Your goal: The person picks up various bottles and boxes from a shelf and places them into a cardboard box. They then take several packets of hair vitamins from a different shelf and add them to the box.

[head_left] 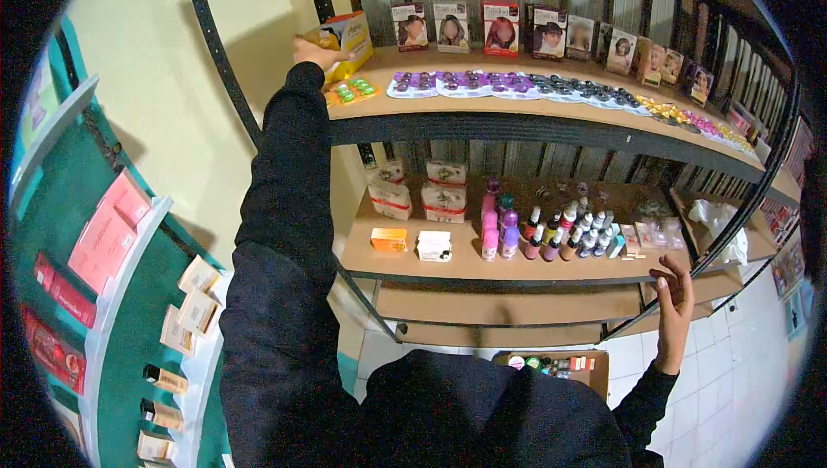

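Observation:
At the left end of the upper shelf, my left hand (319, 54) grips a yellow box (355, 44) with an orange-red top edge, its fingers across the near side. Just below that hand lie orange blister cards with green capsules (351, 91). My right hand (676, 300) is raised at the lower right, fingers apart and holding nothing. Nearest to it are small boxes and clear packets (659, 235) on the middle shelf.
Hair-colour boxes (500, 27) stand along the upper shelf's back, behind purple and black capsule cards (465, 83). Several bottles (551, 235) fill the middle shelf. A cardboard box of goods (594, 373) sits on the floor. Green-backed racks (129, 270) with cosmetics flank the left.

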The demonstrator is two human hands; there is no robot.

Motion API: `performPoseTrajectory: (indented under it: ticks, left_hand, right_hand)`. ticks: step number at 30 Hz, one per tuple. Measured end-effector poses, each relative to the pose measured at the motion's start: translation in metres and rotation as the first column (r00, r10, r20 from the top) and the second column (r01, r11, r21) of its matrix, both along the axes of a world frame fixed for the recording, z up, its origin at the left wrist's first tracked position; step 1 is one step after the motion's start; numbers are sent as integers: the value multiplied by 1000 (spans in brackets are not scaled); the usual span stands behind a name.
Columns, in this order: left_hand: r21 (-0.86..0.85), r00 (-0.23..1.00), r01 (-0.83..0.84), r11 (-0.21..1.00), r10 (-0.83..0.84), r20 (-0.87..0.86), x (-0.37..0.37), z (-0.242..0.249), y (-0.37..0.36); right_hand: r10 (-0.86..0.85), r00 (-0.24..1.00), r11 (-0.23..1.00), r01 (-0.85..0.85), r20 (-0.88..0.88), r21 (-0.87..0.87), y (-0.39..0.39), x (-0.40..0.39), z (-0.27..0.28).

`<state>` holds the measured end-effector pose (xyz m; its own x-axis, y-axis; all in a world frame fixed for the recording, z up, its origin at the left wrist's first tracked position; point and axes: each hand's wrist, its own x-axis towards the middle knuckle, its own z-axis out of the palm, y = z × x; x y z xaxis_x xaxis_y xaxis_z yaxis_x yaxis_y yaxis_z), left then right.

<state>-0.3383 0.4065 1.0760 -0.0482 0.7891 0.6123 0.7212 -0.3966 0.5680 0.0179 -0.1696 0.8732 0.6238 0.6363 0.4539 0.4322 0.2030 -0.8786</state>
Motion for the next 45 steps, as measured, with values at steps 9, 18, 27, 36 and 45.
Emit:
performPoseTrajectory:
  ticks: [9, 18, 27, 36, 45]
  left_hand:
    - [-12, 994, -66, 998, 67, 87, 8, -5, 11]
    - [178, 999, -30, 984, 24, 35, 2, 5, -9]
    - [385, 975, 185, 904, -217, 41, -21, 40, -72]
    - [335, 781, 583, 740, -624, 18, -3, 29, -188]
    - [326, 386, 865, 381, -921, 52, 68, -52, -313]
  right_hand:
    - [-21, 1000, 999, 21, -1, 30, 10, -14, 1]
    - [-27, 1000, 1000, 27, -6, 8, 13, -18, 2]
    - [59, 997, 998, -59, 52, -13, 35, -27, 14]
    - [246, 965, 965, -252, 90, 66, 69, -49, 44]
    - [188, 980, 957, -167, -69, 237, 47, -62, 59]
